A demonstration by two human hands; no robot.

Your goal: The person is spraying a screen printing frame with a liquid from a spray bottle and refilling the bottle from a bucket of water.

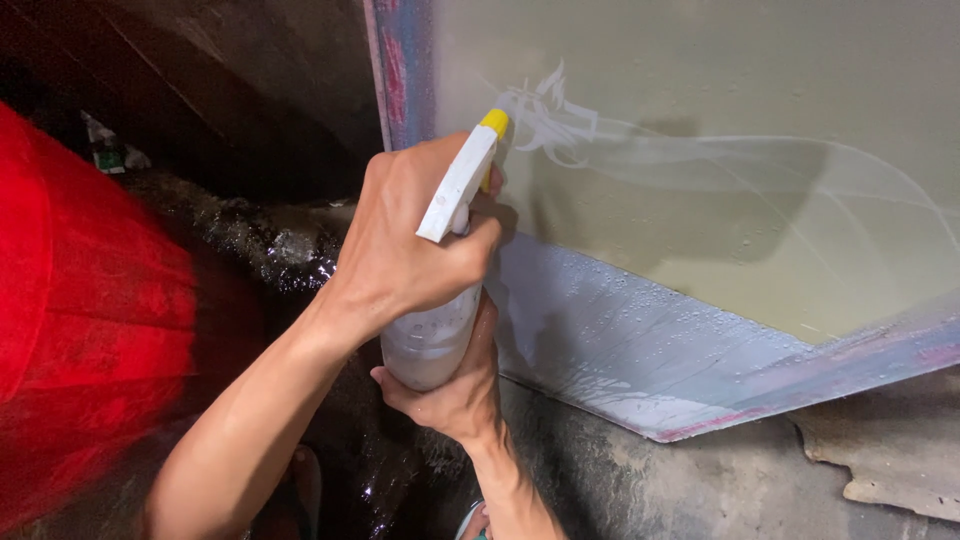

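Wet, dark concrete surrounds us; our left hand (420, 235) wraps its fingers tight round the trigger neck of a white plastic spray bottle (440, 290) with yellow nozzle, right hand (450, 395) cupping its slippery-looking, light base, beside the beige screen-printing frame (700, 180).

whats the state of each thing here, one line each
spray bottle: upright, held in both hands, nozzle toward the screen
left hand: wrapped round the sprayer head, finger on the trigger
right hand: cupping the bottle's base
screen frame: tilted on edge, beaded with water drops
screen mesh: pale design showing, shadowed by the bottle
red drum: blurred at left, state unclear
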